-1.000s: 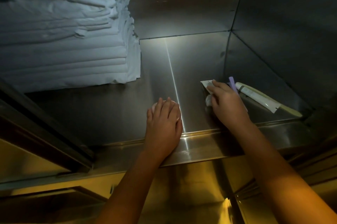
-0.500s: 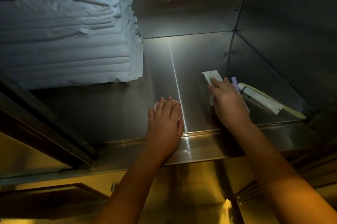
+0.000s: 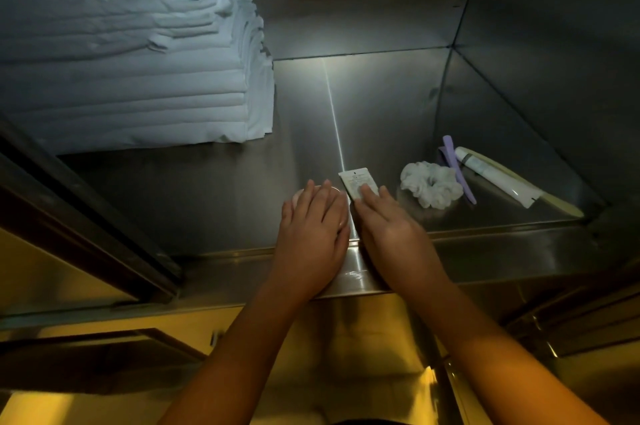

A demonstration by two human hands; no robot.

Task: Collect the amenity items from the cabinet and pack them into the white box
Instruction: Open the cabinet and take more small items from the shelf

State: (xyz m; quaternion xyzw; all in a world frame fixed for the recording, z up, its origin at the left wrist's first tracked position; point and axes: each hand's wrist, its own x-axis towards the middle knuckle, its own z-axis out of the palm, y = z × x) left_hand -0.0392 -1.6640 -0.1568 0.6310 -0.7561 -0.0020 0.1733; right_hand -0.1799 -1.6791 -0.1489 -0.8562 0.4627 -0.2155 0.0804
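Observation:
Inside the steel cabinet [image 3: 381,119], my left hand [image 3: 313,227] lies palm-down over a round pale pink item [image 3: 298,196] on the shelf floor. Beside it, my right hand [image 3: 391,230] presses its fingertips on a small white sachet [image 3: 356,180] that lies flat on the shelf. To the right lie a white scrunchie [image 3: 431,189], a purple hair clip [image 3: 457,168], a white tube [image 3: 495,178] and a pale yellow stick [image 3: 554,203] beneath it. The white box is out of view.
A tall stack of folded white linen [image 3: 131,54] fills the cabinet's left half. The cabinet's front lip [image 3: 485,244] runs under my wrists. A dark sliding door frame [image 3: 86,216] slants at the left. The right wall [image 3: 554,61] closes in next to the items.
My right hand has slid left with the sachet, away from the pile at the right, and now sits beside my left hand. The scrunchie it covered is uncovered. My left hand has stayed put.

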